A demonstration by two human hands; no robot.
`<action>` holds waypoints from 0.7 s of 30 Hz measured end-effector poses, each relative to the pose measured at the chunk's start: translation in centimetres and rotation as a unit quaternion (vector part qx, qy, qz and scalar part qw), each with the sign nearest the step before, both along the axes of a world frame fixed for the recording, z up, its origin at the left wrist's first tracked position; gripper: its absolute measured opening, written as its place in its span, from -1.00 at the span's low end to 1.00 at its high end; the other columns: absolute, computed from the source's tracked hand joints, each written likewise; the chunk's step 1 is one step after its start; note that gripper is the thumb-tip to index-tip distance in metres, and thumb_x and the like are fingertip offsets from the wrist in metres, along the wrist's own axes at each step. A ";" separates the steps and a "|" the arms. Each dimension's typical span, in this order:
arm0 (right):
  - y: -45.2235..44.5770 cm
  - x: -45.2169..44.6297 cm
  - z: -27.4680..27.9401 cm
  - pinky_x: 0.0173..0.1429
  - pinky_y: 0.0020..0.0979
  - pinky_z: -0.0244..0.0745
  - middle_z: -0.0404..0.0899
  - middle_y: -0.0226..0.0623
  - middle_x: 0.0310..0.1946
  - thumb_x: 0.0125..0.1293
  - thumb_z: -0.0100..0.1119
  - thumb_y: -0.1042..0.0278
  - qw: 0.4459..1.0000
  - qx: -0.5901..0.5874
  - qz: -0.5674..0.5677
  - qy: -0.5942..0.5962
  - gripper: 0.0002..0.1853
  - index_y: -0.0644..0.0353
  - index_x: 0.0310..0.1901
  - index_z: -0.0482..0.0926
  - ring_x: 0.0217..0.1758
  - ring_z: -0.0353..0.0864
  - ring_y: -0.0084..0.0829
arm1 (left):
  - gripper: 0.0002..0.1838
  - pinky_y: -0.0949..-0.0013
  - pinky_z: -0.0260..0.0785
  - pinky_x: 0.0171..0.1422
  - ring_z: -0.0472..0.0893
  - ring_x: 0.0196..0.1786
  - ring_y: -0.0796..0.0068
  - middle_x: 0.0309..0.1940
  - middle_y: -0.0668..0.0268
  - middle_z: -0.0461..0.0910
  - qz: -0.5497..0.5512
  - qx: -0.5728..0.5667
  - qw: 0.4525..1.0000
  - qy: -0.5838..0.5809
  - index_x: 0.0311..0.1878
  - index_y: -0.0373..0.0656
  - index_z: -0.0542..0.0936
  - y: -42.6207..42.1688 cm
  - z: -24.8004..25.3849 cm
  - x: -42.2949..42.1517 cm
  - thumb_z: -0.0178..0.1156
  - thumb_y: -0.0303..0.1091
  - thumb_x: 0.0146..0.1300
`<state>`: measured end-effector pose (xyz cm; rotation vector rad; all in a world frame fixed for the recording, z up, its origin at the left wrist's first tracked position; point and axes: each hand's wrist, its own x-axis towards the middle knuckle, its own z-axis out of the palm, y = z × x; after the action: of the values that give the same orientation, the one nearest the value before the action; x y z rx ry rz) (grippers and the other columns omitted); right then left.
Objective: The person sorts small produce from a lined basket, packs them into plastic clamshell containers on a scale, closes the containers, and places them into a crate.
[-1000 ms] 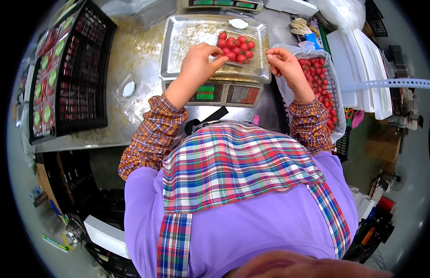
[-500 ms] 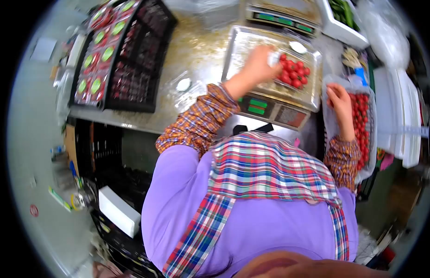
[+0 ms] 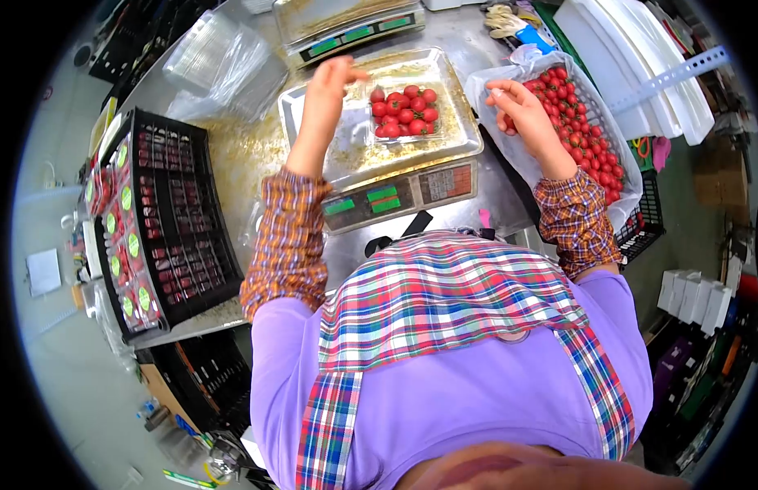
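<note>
A clear plastic punnet of cherry tomatoes (image 3: 405, 111) rests on the metal pan (image 3: 354, 167) of a scale with green displays. My left hand (image 3: 323, 96) hovers over the pan's left part, apart from the punnet. Its fingers are loosely extended, and I see nothing in them. To the right, my right hand (image 3: 522, 114) is curled at the left side of a lined crate (image 3: 628, 175) full of loose cherry tomatoes (image 3: 583, 139). A red cherry tomato (image 3: 508, 123) shows under its bent fingers, against the palm.
A black crate (image 3: 220, 237) of packed punnets with green labels stands on the left. Stacked clear trays in plastic (image 3: 224, 65) lie behind it. A second scale (image 3: 346, 28) is at the back. Gloves (image 3: 503, 22) and white foam boxes (image 3: 632, 73) sit back right.
The view has turned, shifting the table things. My left hand has left the punnet, moving left, and the white thing at its fingers is gone. My right hand now has a tomato at its fingers.
</note>
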<state>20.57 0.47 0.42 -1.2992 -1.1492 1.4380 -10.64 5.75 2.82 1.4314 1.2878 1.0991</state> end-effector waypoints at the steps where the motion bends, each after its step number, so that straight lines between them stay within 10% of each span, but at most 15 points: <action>1: -0.3 -0.3 0.3 -0.58 -0.63 0.20 0.52 -0.44 -0.40 0.31 0.17 0.17 1.000 -0.015 -0.004 -0.013 -0.60 0.25 0.06 0.44 -0.60 0.41 -0.68 | -0.67 0.33 0.28 0.13 0.52 0.00 0.45 -0.14 0.28 0.64 -0.050 0.031 0.994 0.097 0.06 -0.19 0.48 -1.2 -0.3 -0.5 0.05 -0.20 0.34; 5: -0.5 -3.0 -1.2 -0.58 -0.58 0.32 0.62 -0.25 -0.26 0.24 0.24 0.08 0.987 -0.042 0.088 -0.129 -0.42 0.34 0.15 0.37 -0.64 0.45 -0.63 | -0.54 0.24 0.43 0.00 0.62 -0.19 0.27 -0.05 0.14 0.55 -0.095 0.285 0.905 0.300 0.13 -0.24 0.45 -4.5 -2.6 -1.0 0.29 -0.35 0.17; 12: -0.1 -4.7 -2.4 -0.64 -0.66 0.21 0.64 -0.29 -0.30 0.25 0.24 0.20 0.976 -0.145 0.160 -0.034 -0.52 0.27 0.10 0.36 -0.63 0.41 -0.69 | -0.45 0.46 0.47 -0.43 0.58 -0.45 0.51 -0.26 0.21 0.56 -0.076 -0.142 0.985 0.065 0.24 -0.29 0.34 -5.9 -3.1 -1.5 0.26 -0.35 0.23; 19: -0.3 -4.9 -0.7 -0.64 -0.70 0.16 0.63 -0.25 -0.24 0.27 0.18 -0.02 0.971 -0.182 0.154 0.004 -0.40 0.23 0.19 0.29 -0.60 0.41 -0.71 | -0.63 0.44 0.43 -0.22 0.54 -0.22 0.50 -0.19 0.27 0.55 0.064 -0.136 0.988 0.035 0.04 -0.34 0.45 -6.3 -1.6 -0.3 0.19 -0.26 0.30; 21: -0.4 -4.8 0.2 -0.63 -0.71 0.21 0.64 -0.28 -0.25 0.24 0.18 -0.14 0.973 -0.173 0.155 -0.004 -0.35 0.22 0.16 0.33 -0.61 0.42 -0.72 | -0.69 0.40 0.39 -0.23 0.51 -0.29 0.47 -0.27 0.24 0.52 0.088 0.018 0.994 0.066 -0.18 -0.26 0.53 -6.2 -3.1 -1.0 0.23 -0.17 0.27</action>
<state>15.73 0.11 0.64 -1.4026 -1.1794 1.9325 -11.64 -0.44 -0.25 1.4591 1.5191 1.1655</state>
